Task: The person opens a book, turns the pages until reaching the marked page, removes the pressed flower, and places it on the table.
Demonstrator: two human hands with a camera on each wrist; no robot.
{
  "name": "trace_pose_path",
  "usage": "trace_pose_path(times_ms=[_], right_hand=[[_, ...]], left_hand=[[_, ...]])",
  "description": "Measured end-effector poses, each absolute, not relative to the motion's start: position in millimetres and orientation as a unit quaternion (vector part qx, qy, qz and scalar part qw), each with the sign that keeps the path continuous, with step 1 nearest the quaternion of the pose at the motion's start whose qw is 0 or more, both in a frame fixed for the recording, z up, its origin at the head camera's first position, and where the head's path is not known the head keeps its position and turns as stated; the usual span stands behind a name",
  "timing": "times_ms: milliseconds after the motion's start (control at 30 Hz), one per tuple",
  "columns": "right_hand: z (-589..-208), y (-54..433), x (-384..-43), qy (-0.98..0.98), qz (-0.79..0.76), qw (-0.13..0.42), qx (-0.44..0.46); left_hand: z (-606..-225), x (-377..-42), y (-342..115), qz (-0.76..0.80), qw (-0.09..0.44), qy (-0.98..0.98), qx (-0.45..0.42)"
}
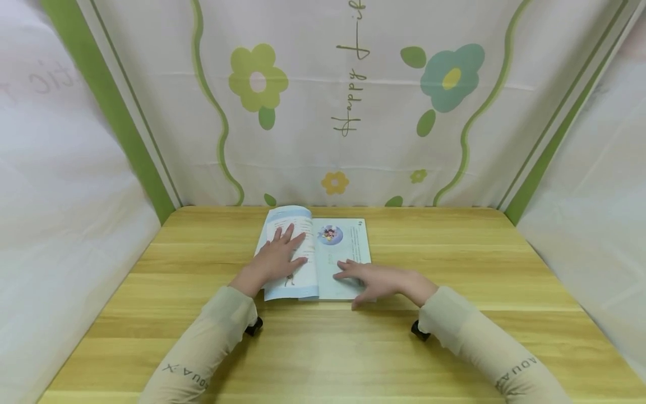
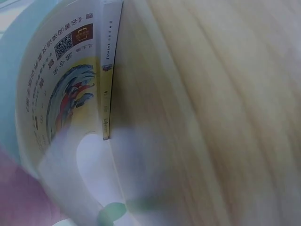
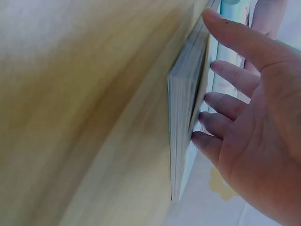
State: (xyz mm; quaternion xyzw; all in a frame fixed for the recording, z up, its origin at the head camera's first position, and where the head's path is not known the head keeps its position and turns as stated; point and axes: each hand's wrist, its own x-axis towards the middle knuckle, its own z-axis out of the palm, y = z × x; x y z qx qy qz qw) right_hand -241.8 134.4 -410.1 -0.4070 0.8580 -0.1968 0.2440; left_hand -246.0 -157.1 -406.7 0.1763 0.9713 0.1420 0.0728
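An open book (image 1: 327, 283) lies near the far side of the wooden table. Its left page (image 1: 290, 213) bows upward, with print and a small figure on it. My left hand (image 1: 275, 261) rests on that page, fingers spread. A round picture (image 1: 330, 235) and lines of text mark the pale green right page. Over its lower right part is my right hand (image 1: 375, 280), fingertips at the page and thumb by the near edge. In the right wrist view, its fingers are loosely bent beside the thick page block (image 3: 181, 94). The left wrist view shows the lifted, curved cover (image 2: 75, 89) and spine (image 2: 107, 70).
The wooden table (image 1: 323, 353) extends toward me and to both sides of the book. White cloth with flowers and lettering (image 1: 348, 84) hangs behind the table's far edge. Pale cloth walls (image 1: 65, 196) stand at left and right.
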Motion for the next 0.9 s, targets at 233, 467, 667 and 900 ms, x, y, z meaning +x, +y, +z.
trace_pose_path(times_ms=[233,467,667,900], right_hand=[[-407,141,-243,0.854,-0.183,0.242,-0.423],[-406,148,-244,0.855,-0.189,0.24,-0.419],[-405,151,-244,0.854,-0.193,0.243,-0.418],[-401,153,-244,0.852,-0.196,0.23,-0.427]], left_hand=[[-404,-241,-160,0.154,0.081,0.967,0.186],[-403,-240,-160,0.154,0.076,0.967,0.189],[-401,-239,-157,0.16,0.066,0.963,0.207],[-406,-243,-156,0.154,0.069,0.964,0.204]])
